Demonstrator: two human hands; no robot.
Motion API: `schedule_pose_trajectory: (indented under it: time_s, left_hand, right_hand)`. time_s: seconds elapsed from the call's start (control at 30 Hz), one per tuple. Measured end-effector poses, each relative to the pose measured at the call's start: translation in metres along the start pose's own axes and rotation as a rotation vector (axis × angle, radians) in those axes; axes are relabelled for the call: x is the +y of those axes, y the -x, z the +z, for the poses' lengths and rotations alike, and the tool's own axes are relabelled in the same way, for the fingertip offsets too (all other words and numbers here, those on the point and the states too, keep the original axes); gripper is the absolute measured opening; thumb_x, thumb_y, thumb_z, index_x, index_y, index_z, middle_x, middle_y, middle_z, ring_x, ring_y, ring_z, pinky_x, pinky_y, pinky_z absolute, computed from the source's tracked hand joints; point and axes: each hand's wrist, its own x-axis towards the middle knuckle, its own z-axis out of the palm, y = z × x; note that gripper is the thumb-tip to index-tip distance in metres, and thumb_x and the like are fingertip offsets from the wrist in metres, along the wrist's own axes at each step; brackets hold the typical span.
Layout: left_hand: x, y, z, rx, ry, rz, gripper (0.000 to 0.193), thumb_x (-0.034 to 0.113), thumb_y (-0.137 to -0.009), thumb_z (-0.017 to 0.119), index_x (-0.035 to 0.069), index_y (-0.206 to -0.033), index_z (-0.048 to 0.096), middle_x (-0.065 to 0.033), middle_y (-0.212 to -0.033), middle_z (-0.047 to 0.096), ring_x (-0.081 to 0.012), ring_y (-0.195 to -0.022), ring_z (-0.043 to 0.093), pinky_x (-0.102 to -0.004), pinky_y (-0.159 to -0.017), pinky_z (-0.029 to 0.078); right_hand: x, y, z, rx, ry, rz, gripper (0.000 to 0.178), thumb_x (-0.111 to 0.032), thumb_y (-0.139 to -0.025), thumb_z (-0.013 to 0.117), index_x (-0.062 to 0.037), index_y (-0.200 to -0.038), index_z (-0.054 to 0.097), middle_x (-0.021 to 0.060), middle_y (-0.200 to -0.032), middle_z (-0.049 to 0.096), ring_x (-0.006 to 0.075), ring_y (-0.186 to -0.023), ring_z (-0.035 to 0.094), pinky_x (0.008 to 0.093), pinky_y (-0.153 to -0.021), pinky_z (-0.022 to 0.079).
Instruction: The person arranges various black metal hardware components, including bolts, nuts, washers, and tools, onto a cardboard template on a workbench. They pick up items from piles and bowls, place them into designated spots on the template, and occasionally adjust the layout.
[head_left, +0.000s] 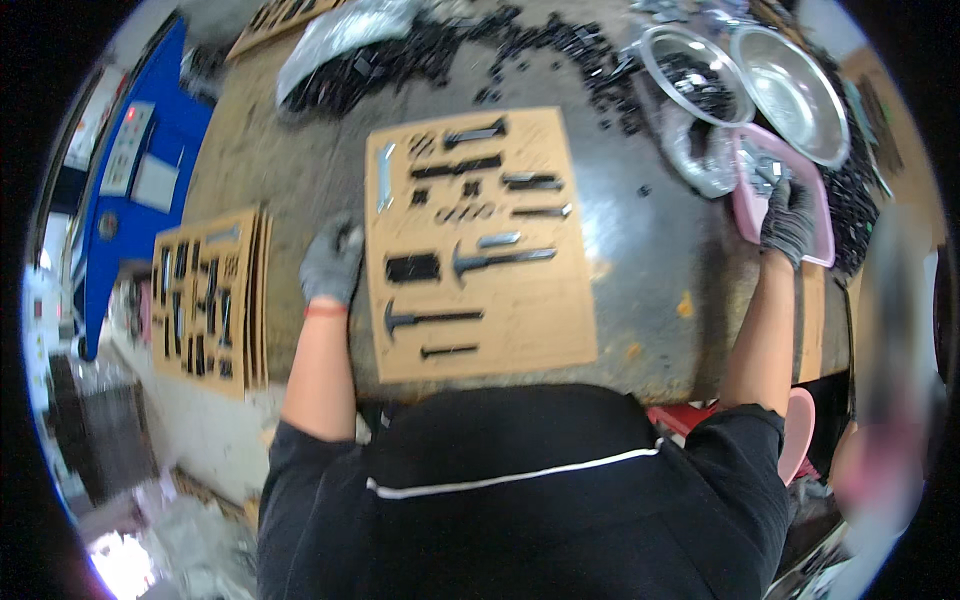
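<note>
A cardboard sheet point(520, 330) lies before me, with black metal parts, small rings and a silver wrench point(385, 177) set out in rows on it. At the sheet's left edge is my left hand point(332, 260) in a grey glove, its fingers curled in; a pale spot shows at the fingertips, too small to name. My right hand point(788, 225), also gloved in grey, reaches into a pink basket point(822, 225) at the right. Its fingers are drawn together at the grey metal pieces point(765, 168) there; what they pinch is hidden.
Black parts point(400, 65) spill from a clear plastic bag point(335, 45) at the far side. Two metal bowls point(790, 90) stand at the far right, one holding black parts. Filled cardboard sheets point(205, 300) lean at the table's left edge, near a blue panel point(125, 200).
</note>
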Motion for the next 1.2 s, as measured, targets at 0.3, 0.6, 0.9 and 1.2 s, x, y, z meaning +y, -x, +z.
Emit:
schedule_pose_trajectory:
  time_s: [0.3, 0.6, 0.9, 1.2]
  left_hand:
    - [0.008, 0.001, -0.011, -0.043, 0.001, -0.064, 0.036, 0.036, -0.084, 0.064, 0.010, -0.109, 0.063, -0.0123, -0.086, 0.066, -0.0237, -0.076, 0.062, -0.0335, -0.073, 0.049]
    - [-0.005, 0.002, -0.009, -0.053, 0.079, -0.052, 0.030, 0.030, -0.085, 0.064, 0.010, -0.108, 0.064, -0.0118, -0.091, 0.067, -0.0227, -0.081, 0.063, -0.0329, -0.077, 0.049]
    - [-0.019, 0.003, 0.001, 0.018, 0.265, -0.023, 0.027, 0.023, -0.083, 0.066, 0.006, -0.104, 0.064, -0.0091, -0.083, 0.065, -0.0167, -0.071, 0.058, -0.0303, -0.069, 0.048]
    - [-0.005, -0.001, 0.001, 0.014, 0.153, -0.063, 0.027, 0.019, -0.083, 0.067, 0.005, -0.105, 0.063, -0.0088, -0.083, 0.065, -0.0151, -0.069, 0.057, -0.0288, -0.069, 0.048]
  right_hand:
    - [-0.258, 0.190, -0.004, -0.757, -0.601, -0.680, 0.015, -0.008, -0.075, 0.069, -0.0081, -0.088, 0.062, 0.0093, -0.080, 0.063, 0.0223, -0.073, 0.062, 0.0334, -0.069, 0.051]
    - [-0.312, 0.237, 0.027, -0.809, -0.152, -1.066, 0.011, -0.020, -0.077, 0.064, -0.0094, -0.079, 0.066, 0.0131, -0.079, 0.061, 0.0293, -0.078, 0.061, 0.0426, -0.081, 0.044]
    - [-0.296, 0.165, 0.036, -0.805, -0.270, -0.954, 0.020, -0.025, -0.078, 0.067, -0.0072, -0.087, 0.065, 0.0109, -0.083, 0.062, 0.0293, -0.081, 0.060, 0.0408, -0.077, 0.047]
    - [-0.185, -0.013, 0.146, -0.506, 0.412, -0.283, 0.050, -0.020, -0.081, 0.059, -0.0169, -0.129, 0.049, 0.0186, -0.128, 0.050, 0.0379, -0.112, 0.053, 0.0453, -0.097, 0.042]
